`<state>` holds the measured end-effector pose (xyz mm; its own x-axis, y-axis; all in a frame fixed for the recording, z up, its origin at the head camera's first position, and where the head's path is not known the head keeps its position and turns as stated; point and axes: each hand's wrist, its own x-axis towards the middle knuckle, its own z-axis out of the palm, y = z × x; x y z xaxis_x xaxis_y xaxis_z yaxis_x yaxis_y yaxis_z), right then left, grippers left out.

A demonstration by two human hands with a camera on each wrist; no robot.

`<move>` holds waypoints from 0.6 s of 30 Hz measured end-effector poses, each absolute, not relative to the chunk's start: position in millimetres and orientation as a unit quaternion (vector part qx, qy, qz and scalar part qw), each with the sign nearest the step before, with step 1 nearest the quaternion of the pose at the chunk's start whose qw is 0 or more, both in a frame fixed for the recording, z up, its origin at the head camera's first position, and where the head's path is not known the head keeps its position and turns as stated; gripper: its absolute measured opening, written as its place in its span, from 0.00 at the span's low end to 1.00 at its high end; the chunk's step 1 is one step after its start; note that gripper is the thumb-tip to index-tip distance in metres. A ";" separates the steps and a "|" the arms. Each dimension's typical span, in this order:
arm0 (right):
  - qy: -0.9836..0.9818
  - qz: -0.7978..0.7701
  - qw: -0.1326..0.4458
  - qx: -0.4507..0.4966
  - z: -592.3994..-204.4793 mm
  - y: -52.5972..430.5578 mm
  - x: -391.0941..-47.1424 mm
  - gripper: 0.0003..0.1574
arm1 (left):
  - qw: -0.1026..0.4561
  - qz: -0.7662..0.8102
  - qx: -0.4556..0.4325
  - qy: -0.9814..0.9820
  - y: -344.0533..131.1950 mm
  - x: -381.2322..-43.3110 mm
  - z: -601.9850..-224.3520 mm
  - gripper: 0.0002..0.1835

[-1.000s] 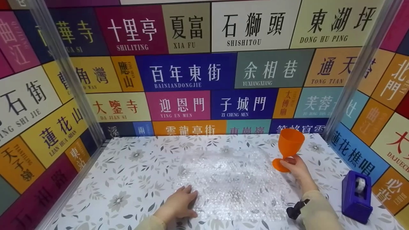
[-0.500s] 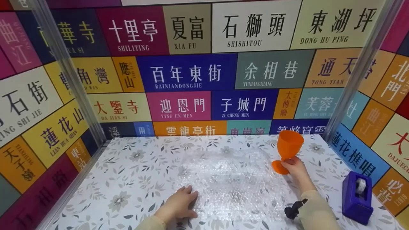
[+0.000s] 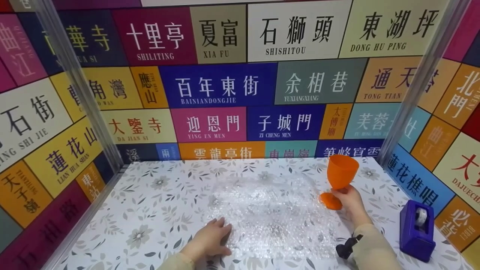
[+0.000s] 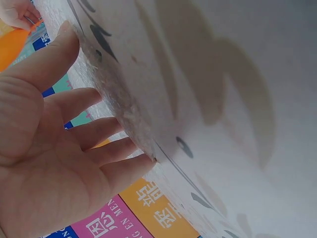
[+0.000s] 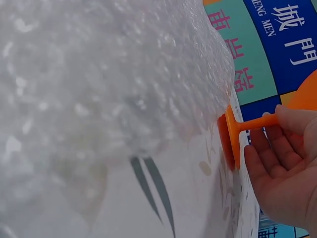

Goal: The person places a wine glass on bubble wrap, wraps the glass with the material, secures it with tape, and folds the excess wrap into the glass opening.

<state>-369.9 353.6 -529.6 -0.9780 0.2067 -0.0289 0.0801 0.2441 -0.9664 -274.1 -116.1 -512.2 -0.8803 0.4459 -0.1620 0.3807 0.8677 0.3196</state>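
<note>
An orange goblet [image 3: 342, 171] stands slightly tilted at the right edge of a sheet of bubble wrap [image 3: 273, 221]. My right hand [image 3: 351, 202] pinches its stem between thumb and fingers; the right wrist view shows the goblet's round foot [image 5: 233, 139] close to the table, beside the wrap. Flat on the table lies the clear bubble wrap, spread out. At its left edge rests my left hand [image 3: 210, 237], fingers extended and apart. In the left wrist view the fingertips of the left hand [image 4: 74, 139] touch the wrap's edge, and nothing is gripped.
A blue tape dispenser [image 3: 417, 230] with a roll of tape stands on the right of the table. The table [image 3: 138, 210] has a white leaf-and-flower cover. Colourful sign-printed walls [image 3: 217, 84] rise behind and at both sides, with clear corner posts.
The goblet's cup has shifted slightly right and down, together with my right hand. My left hand stays in place on the wrap's edge.
</note>
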 end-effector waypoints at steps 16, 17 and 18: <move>-0.815 0.570 0.043 -0.096 -507.7 364.2 -359.4 0.34 | 0.108 0.136 0.216 0.961 -114.6 -273.4 -511.9 0.42; -0.815 0.571 0.038 -0.093 -506.0 363.6 -358.8 0.34 | 0.112 0.137 0.212 0.961 -114.2 -273.9 -512.4 0.42; -0.814 0.572 0.035 -0.092 -504.2 362.8 -358.1 0.34 | 0.115 0.137 0.209 0.961 -113.7 -274.2 -512.6 0.42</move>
<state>-358.1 362.8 -504.2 -0.9808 0.1891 -0.0484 0.1096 0.3285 -0.9381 -274.2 -113.7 -512.6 -0.8864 0.4330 -0.1636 0.3700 0.8752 0.3117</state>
